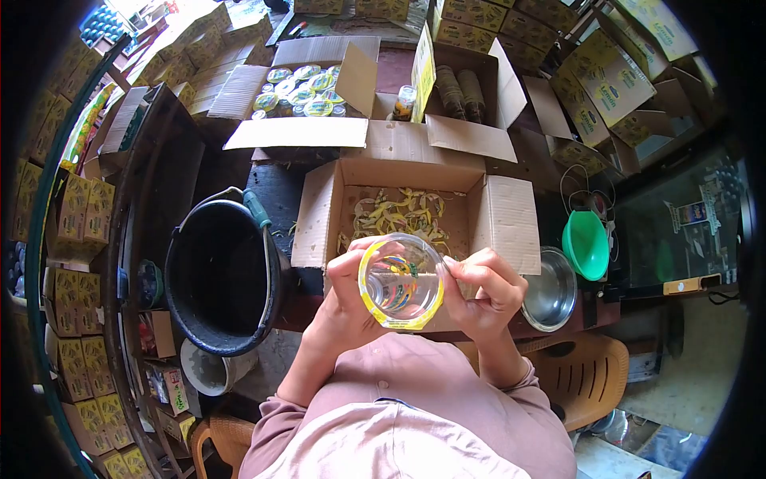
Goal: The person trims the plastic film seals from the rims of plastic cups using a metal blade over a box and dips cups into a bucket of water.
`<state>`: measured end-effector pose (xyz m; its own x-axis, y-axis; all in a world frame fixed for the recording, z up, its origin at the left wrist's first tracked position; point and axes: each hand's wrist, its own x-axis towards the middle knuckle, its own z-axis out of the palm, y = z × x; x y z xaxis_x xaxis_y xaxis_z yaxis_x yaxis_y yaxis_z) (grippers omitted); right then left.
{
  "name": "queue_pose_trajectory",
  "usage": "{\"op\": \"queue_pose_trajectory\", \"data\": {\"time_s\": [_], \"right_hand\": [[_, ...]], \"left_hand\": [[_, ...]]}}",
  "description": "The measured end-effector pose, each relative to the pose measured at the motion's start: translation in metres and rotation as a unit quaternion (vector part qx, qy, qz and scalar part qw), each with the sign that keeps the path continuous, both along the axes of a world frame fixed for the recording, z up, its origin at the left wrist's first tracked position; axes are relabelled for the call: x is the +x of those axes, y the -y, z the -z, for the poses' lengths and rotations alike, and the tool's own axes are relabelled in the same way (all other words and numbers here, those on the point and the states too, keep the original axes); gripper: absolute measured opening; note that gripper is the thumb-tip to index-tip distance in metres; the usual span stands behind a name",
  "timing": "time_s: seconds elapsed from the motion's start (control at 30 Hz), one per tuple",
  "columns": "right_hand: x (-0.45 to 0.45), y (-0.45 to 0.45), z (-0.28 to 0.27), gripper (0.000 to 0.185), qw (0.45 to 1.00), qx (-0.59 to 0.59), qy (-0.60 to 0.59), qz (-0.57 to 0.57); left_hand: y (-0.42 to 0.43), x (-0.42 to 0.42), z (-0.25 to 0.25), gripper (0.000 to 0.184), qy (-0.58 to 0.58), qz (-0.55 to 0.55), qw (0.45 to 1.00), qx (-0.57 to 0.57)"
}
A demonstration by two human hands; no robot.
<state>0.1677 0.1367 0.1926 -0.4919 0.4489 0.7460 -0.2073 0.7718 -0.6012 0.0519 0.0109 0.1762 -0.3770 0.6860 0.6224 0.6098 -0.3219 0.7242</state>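
Observation:
A clear round plastic cup with a yellow printed rim is held up in front of my chest, its round end towards the camera. Wrapped round its left side are the fingers of my left hand. My right hand pinches the rim on the right. Coloured curved bands show through the clear plastic; whether they lie in the cup or behind it I cannot tell. Just beyond the hands stands an open cardboard box, with yellow-green strips scattered on its bottom.
A black bucket stands at left, above a pale bucket. At right are a metal bowl and a green bowl. Behind, one box holds lidded cups, another holds stacked cups. Printed cartons line the sides.

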Motion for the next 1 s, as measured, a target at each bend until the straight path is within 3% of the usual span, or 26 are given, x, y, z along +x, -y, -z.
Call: {"op": "queue_pose_trajectory", "data": {"time_s": [0.2,0.4,0.53,1.0], "right_hand": [[0.002,0.004,-0.001,0.017,0.997,-0.066,0.030,0.000],[0.004,-0.001,-0.001,0.016,0.994,-0.108,0.003,-0.008],[0.002,-0.005,0.001,0.015,0.998,-0.062,0.000,-0.011],[-0.004,0.010,0.006,0.019,0.998,-0.044,-0.036,0.007]], "left_hand": [[0.002,0.002,0.001,0.080,0.045,0.114,0.992,-0.018],[0.007,-0.001,-0.001,0.080,0.021,0.056,0.996,-0.060],[0.001,-0.008,0.019,0.080,0.109,0.085,0.990,-0.003],[0.001,-0.009,0.019,0.081,0.092,0.059,0.994,0.000]]}}
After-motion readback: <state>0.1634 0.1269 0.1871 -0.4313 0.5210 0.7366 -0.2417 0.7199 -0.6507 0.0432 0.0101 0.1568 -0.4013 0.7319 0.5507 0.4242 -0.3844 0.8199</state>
